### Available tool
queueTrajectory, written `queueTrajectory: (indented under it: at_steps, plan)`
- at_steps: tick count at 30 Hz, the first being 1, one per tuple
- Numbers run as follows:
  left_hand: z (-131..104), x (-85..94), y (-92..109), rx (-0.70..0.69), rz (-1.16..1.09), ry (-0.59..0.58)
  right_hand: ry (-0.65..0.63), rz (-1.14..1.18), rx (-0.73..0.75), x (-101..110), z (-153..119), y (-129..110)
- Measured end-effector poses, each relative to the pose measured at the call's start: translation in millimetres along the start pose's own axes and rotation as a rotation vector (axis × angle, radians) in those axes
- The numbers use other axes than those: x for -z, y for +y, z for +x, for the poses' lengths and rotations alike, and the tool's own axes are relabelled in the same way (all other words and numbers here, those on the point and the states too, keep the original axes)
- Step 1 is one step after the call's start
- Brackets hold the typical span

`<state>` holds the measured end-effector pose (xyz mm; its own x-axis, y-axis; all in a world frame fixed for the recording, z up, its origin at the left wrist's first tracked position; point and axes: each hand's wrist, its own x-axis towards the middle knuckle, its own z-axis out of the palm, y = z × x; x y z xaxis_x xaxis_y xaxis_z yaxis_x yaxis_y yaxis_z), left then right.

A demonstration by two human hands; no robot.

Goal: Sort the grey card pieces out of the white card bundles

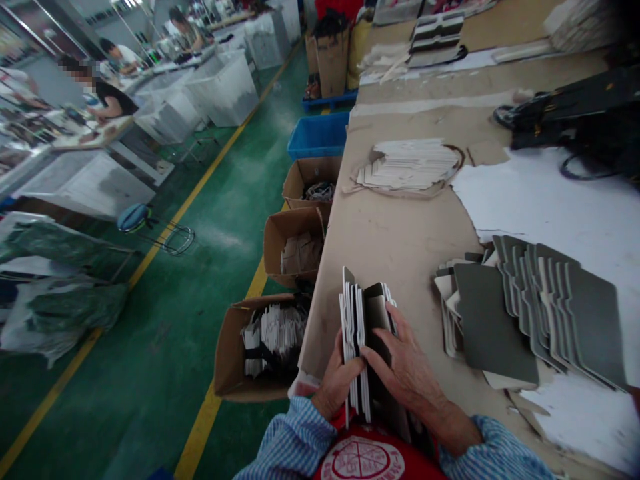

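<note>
Several thin, dark-faced panels with white edges (356,320) stand upright in a bundle at the near edge of the table. My left hand (337,380) is closed round the left side of this bundle. Another part of the bundle, with a dark face (379,313), leans to the right, and my right hand (407,363) grips it, thumb towards the gap between the two parts. To the right lies a fanned pile of grey-green panels (495,320) on the table.
The brown-covered table (400,240) also bears a pale stack (410,165), white sheets (550,193) and a black bag (575,113). Cardboard boxes (227,353) and a blue bin (317,135) line its left side. People sit at machines far left.
</note>
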<state>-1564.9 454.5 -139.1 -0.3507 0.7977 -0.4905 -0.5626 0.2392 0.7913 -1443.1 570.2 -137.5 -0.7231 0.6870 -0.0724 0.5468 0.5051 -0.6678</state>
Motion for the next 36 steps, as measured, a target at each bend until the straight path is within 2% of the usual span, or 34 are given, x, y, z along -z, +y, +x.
queueTrajectory:
  at_steps: [5, 10, 16, 23, 30, 36]
  plan:
    - [0, 2.6, -5, 0.013, -0.038, 0.004, 0.02, -0.007, 0.018, -1, 0, 0]
    - [2, 0.0, -1, 0.018, -0.037, 0.036, 0.022, -0.013, 0.035, -2, -1, 3]
    - [0, -0.1, 5, 0.056, -0.005, 0.066, 0.108, 0.068, 0.057, -8, -6, 9]
    - [-1, -2.5, 5, 0.019, 0.009, 0.047, 0.025, -0.006, 0.049, -2, -6, 1]
    - [-2, -4.7, 7, 0.061, -0.025, 0.073, 0.035, 0.005, 0.07, -1, -5, 0]
    - [-1, -0.6, 3, 0.058, -0.075, 0.075, 0.097, 0.085, 0.067, -7, -8, 8]
